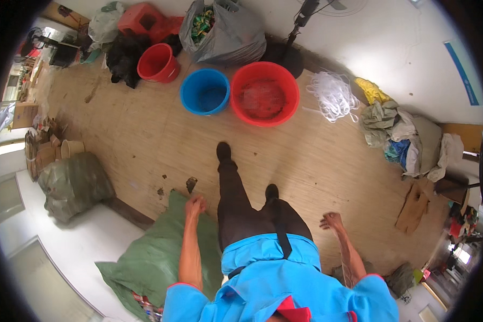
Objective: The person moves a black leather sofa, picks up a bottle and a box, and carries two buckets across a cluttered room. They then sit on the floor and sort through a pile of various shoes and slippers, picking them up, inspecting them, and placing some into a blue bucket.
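Observation:
My left hand (196,204) is closed, at the upper edge of a large green woven sack (155,249) on my left. What it holds, if anything, is hidden, and I cannot tell whether it touches the sack. Out to my right hangs my right hand (331,220), its fingers loosely bent and a little apart, with nothing seen in it. In front of my feet stand a blue bucket (184,99) and a wide red tub (290,110), side by side. A smaller red bucket (169,73) is to their left.
Along the far wall are a grey plastic bag (236,40), a black fan stand (291,40) and a heap of white cord (334,96). Folded sacks (381,121) pile up at the right, near flat cardboard (412,209). A full green bag (72,185) sits at the left wall.

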### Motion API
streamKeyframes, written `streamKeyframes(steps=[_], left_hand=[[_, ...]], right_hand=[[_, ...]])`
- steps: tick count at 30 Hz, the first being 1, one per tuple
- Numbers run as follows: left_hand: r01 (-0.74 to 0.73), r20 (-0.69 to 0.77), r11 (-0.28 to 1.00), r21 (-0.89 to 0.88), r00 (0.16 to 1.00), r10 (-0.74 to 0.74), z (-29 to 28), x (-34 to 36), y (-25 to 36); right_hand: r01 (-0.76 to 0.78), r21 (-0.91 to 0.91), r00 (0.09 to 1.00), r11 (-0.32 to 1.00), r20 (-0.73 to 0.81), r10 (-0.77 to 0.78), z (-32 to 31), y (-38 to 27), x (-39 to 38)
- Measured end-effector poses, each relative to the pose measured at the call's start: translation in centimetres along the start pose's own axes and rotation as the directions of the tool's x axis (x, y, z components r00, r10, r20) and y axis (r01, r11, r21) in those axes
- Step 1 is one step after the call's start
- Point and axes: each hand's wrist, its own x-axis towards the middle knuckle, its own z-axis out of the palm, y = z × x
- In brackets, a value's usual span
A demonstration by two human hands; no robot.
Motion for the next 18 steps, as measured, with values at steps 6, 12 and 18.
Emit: streamKeyframes(steps=[6,12,18], left_hand=[[0.035,0.146,0.997,-0.061,0.989,-0.026,5.3,22.3,12.0],[0.094,0.079,0.958,-0.27,0.994,-0.076,10.7,40.1,21.0],[0.163,0.014,0.945,-0.282,0.986,-0.165,12.8,51.5,20.9]], right_hand=[[-0.225,0.21,0.938,0.951,-0.218,0.27,5.3,0.4,-3.3],[-0.516,0.2,0.841,0.833,-0.063,0.537,15.1,-4.2,-7.1],[-0.611,0.255,0.764,0.75,-0.06,0.643,20.5,-12.7,-4.1]])
